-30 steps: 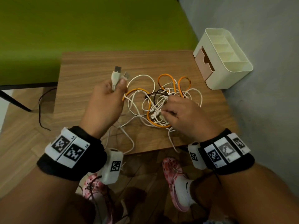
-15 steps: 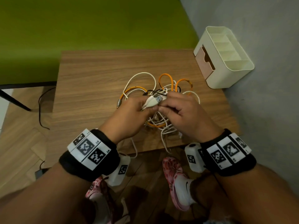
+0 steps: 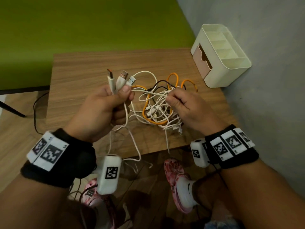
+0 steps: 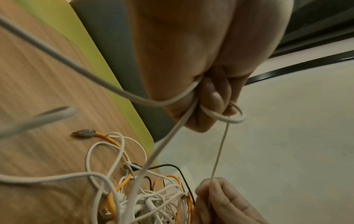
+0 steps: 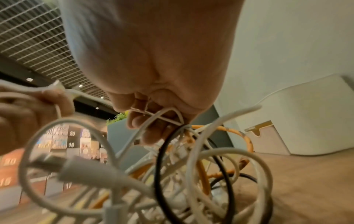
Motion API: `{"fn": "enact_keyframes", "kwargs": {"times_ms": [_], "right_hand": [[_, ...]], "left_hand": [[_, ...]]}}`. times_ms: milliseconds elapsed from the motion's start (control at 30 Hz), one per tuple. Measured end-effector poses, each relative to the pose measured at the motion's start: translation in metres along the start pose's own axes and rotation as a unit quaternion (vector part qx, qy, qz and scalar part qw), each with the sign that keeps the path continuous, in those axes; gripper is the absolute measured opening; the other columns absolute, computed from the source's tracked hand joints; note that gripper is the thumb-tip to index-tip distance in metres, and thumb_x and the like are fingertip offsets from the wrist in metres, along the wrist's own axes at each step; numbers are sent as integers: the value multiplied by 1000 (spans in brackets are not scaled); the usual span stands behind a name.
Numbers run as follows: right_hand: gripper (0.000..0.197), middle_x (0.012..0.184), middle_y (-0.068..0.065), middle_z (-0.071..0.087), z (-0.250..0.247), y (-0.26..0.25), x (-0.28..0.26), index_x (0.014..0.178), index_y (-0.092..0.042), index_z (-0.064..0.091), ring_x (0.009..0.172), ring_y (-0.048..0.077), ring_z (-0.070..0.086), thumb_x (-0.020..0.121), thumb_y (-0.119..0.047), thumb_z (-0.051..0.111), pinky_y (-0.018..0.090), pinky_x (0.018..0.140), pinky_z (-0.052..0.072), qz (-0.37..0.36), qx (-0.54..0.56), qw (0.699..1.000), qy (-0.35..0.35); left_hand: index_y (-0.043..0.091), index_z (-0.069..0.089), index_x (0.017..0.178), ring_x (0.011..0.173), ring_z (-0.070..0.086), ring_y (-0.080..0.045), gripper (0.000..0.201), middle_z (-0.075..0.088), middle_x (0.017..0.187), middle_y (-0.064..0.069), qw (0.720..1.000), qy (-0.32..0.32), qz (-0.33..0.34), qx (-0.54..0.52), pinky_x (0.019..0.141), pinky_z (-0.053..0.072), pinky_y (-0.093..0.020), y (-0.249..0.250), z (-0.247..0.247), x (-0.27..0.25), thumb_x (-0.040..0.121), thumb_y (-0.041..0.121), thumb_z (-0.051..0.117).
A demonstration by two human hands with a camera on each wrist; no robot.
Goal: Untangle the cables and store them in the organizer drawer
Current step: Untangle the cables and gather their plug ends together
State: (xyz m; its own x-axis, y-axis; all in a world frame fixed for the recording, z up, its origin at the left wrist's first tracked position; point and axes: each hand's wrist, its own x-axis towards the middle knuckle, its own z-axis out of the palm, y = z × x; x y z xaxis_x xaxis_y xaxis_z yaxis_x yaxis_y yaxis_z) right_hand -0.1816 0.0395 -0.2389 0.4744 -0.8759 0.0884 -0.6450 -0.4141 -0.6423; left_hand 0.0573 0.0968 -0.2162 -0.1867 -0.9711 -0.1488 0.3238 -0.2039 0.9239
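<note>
A tangle of white, orange and black cables (image 3: pixel 156 106) lies on the small wooden table (image 3: pixel 79 71). My left hand (image 3: pixel 105 106) is raised above the table and grips three white cables whose USB plugs (image 3: pixel 121 78) stick up out of the fist. My right hand (image 3: pixel 184 103) pinches a thin white cable (image 3: pixel 148 93) that runs taut from the left fist to the tangle; the same white cable (image 4: pixel 220 150) shows in the left wrist view. Cable loops (image 5: pixel 191 159) hang beneath the right fingers. The cream organizer (image 3: pixel 231 63) with its pink drawer (image 3: pixel 200 59) slightly open stands at the table's far right corner.
A grey wall (image 3: pixel 264 96) runs close along the table's right side. A green surface (image 3: pixel 82 22) lies behind the table. White cable ends dangle over the table's near edge (image 3: pixel 137 152) toward my pink shoes (image 3: pixel 175 172). A black cord (image 3: pixel 35 109) trails on the floor at left.
My left hand rose and drew left away from the right hand, now with three USB plugs standing up from its fist. The right hand shifted right and pinches a cable stretched between the hands.
</note>
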Motion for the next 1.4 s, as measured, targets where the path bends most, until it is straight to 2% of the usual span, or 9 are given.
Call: {"fn": "enact_keyframes", "kwargs": {"times_ms": [200, 300, 600, 800, 900, 1033, 1233, 1333, 1400], "right_hand": [[14, 80, -21, 49, 7, 5, 1, 92, -16, 70, 76, -2, 44, 95, -26, 61, 16, 68, 35, -38, -59, 998, -7], [13, 82, -18, 48, 16, 3, 0, 89, -14, 72, 79, -5, 39, 93, -24, 64, 3, 66, 31, -70, -114, 991, -8], [22, 89, -11, 55, 21, -8, 1, 97, -11, 71, 81, 11, 55, 91, -27, 57, 30, 67, 45, -134, -55, 989, 17], [14, 78, -20, 45, 11, -9, 0, 89, -12, 66, 73, -8, 45, 96, -19, 58, 7, 64, 31, -86, -26, 993, 73], [15, 78, -21, 45, 11, -9, 0, 90, -12, 67, 73, -9, 45, 97, -21, 57, 7, 64, 30, -89, -21, 993, 80], [25, 77, -9, 52, 11, -2, 0, 86, -9, 64, 68, 3, 45, 98, -28, 56, 14, 62, 34, -74, -22, 996, 43], [26, 77, -11, 54, 13, 1, 0, 96, -16, 59, 72, 6, 52, 100, -39, 50, 29, 62, 39, -14, -31, 999, -37], [21, 80, -12, 54, 7, 2, -1, 100, -17, 61, 75, 0, 52, 103, -32, 47, 19, 63, 36, -18, 4, 1000, -3], [19, 78, -14, 52, 8, -1, 0, 98, -13, 64, 75, -3, 50, 102, -24, 49, 11, 65, 34, -46, 20, 997, 52]], "left_hand": [[19, 68, 86, 43, 31, -10, 24, 39, 45, 11, 931, 187, 26, 314, 50, 25, -29, -4, -17, 8, 98, 33, 53], [22, 68, 91, 47, 33, -10, 26, 39, 51, 11, 934, 225, 67, 271, 52, 28, -30, 0, -12, 11, 100, 37, 49], [32, 66, 91, 76, 56, 7, 20, 66, 81, 16, 926, 31, 92, 365, 70, 42, -15, -29, 27, 14, 96, 15, 57], [27, 67, 91, 73, 59, -1, 13, 67, 80, 9, 900, 4, 51, 434, 69, 47, -26, -40, 21, 17, 97, 20, 58], [17, 68, 93, 73, 61, -14, 9, 69, 80, -1, 909, -3, 58, 413, 70, 48, -38, -42, 26, 18, 95, 18, 59], [20, 56, 78, 41, 35, -3, 23, 43, 48, 10, 971, 27, 28, 234, 44, 31, -22, -32, 29, 18, 100, 18, 49], [17, 54, 72, 40, 22, -1, 22, 29, 63, 0, 998, -6, 30, -46, 40, 16, -18, 12, 3, 4, 91, 28, 51], [16, 57, 72, 39, 23, -4, 25, 31, 58, 0, 990, 88, -18, 106, 43, 16, -23, 11, -11, 6, 96, 21, 52], [14, 60, 77, 40, 39, -7, 20, 41, 49, 6, 903, 113, -62, 411, 42, 26, -23, -1, -17, 11, 97, 14, 55]]}}
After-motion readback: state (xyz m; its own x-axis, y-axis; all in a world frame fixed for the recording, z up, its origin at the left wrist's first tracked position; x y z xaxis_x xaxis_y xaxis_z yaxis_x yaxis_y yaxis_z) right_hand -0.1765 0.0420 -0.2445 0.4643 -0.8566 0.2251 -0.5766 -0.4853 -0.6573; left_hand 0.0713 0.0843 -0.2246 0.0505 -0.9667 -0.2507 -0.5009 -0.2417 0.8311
